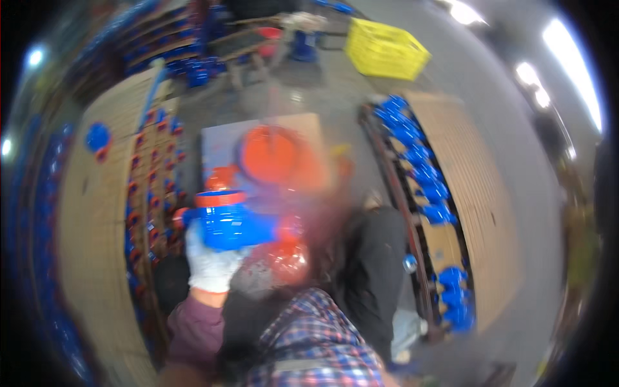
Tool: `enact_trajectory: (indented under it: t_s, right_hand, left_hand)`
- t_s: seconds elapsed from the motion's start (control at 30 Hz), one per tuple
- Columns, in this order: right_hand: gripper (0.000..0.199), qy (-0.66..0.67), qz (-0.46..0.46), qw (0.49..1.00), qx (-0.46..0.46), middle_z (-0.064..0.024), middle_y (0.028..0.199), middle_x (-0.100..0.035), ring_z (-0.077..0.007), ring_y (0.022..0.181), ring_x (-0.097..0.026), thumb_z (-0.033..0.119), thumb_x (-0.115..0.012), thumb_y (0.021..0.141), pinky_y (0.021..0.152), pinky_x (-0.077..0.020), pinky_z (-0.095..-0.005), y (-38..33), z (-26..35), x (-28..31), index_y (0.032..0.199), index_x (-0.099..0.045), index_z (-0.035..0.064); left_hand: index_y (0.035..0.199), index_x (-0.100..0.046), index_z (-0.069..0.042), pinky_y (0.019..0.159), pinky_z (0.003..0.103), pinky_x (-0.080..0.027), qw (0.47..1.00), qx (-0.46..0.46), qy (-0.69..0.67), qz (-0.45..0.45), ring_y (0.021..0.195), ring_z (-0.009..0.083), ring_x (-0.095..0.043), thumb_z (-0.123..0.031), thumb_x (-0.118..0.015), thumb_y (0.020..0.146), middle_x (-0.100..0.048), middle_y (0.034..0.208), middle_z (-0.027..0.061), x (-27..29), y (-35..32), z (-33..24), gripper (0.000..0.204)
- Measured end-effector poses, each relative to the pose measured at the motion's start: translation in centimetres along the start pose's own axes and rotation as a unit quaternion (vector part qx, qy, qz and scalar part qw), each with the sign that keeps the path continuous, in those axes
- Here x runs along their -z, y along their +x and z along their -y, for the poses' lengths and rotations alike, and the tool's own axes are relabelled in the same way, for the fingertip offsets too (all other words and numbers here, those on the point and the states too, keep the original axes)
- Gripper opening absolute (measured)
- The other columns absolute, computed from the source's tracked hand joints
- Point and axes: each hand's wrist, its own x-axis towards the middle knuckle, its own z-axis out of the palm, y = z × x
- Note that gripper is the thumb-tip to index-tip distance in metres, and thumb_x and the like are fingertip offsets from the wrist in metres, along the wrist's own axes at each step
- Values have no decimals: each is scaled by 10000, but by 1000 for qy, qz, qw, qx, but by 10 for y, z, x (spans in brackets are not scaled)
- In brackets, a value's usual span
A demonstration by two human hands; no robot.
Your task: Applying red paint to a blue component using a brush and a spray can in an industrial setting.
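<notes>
- My left hand (216, 261), in a white glove, is curled round the underside of a blue fitting (227, 226); part of my grip is hidden behind the piece.
- The blue fitting sits up in front of me, left of centre, its orange-red rim (220, 198) facing upward and a red end sticking out to the left; its right end is lost in blur.
- My right hand (406, 330), also in a pale glove, is low on the right beside the rack there; I cannot tell how its fingers stand or whether they touch anything.
- Just right of the blue fitting is a shiny red object (289, 258), too smeared to make out.
- Beyond it, a round orange-red disc (271, 155) lies over a cardboard sheet (312, 129), of which the blue fitting covers the near edge.
- My dark trouser leg (377, 271) stands in the way between the red object and the right rack (393, 187).
- That rack carries a row of blue parts (419, 161), with a long tan board (467, 193) alongside.
- On my left, a second rack (155, 180) holds many blue-and-red pieces; a loose blue piece (98, 137) lies on the tan panel (93, 213) next to it.
- Farther off are a yellow crate (385, 51) and a red bucket (269, 40).
</notes>
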Motion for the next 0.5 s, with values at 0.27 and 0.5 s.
enact_trajectory:
  t_s: [0.27, 0.5]
  right_hand:
    - [279, -153, -40, 987, 4, -162, 916, -708, -322, 819, -688, 290, -656, 745, 726, -540, -432, -53, -16, 145, 928, -743, 100]
    - [300, -165, -16, 984, -60, -168, 926, -705, -323, 830, -684, 317, -644, 771, 730, -540, -437, -122, -20, 138, 963, -742, 109]
  left_hand:
    - [1395, -378, -26, 816, 572, -538, 999, -24, 32, 22, 1128, 397, -564, -360, -713, 806, -501, 1339, 191, 43, -21, -4, 755]
    - [1414, -363, -46, 928, 593, -478, 999, -30, 11, 33, 1222, 383, -498, -334, -734, 789, -461, 1389, 182, 53, -15, 0, 782]
